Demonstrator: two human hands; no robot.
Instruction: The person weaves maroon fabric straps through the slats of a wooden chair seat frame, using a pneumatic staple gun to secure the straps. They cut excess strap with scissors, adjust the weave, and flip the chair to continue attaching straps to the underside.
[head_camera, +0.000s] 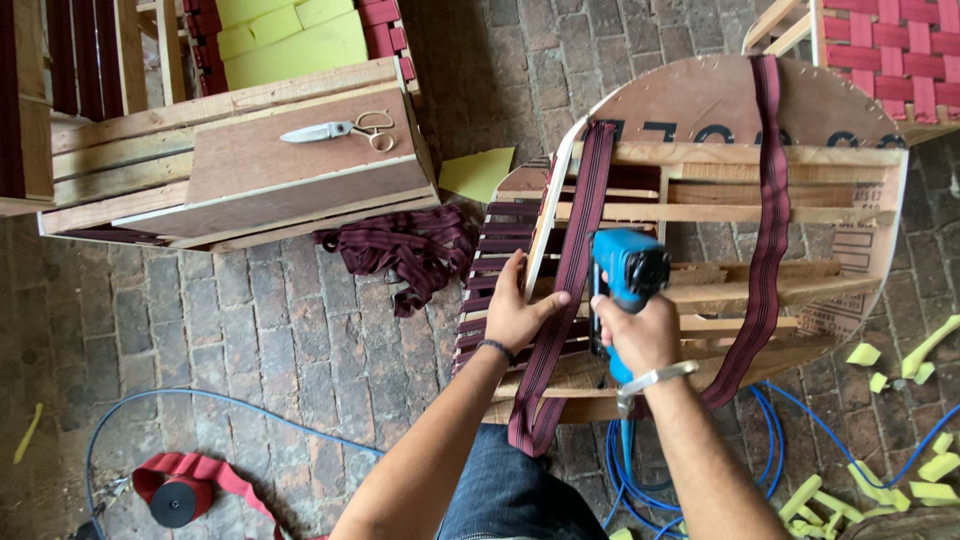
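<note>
Head view of a round wooden seat frame (800, 190) tipped on a brick floor (250, 330). The left hand (518, 312) is closed around a dark red striped webbing strap (580, 240), fingers pressing it flat against a pale wooden rail where the strap crosses the frame. The right hand (640, 335) is wrapped firmly about the grip of a blue pneumatic staple gun (628, 275), whose nose sits just right of the strap and close to the left fingers.

Judged risks: the gun's nose stands so near the holding fingers that a slip or a misfire could drive a staple into them. A slackening left grip would let the strap creep, so it fastens loose or skewed. The blue air hose (620, 470) loops near the person's legs and could snag and jerk the tool off line.

A second strap of the same webbing (768, 220) runs over the frame further right. Metal scissors (335, 129) lie on a wooden crate (300, 170) at far left; a strap roll (185, 490) lies near left.
</note>
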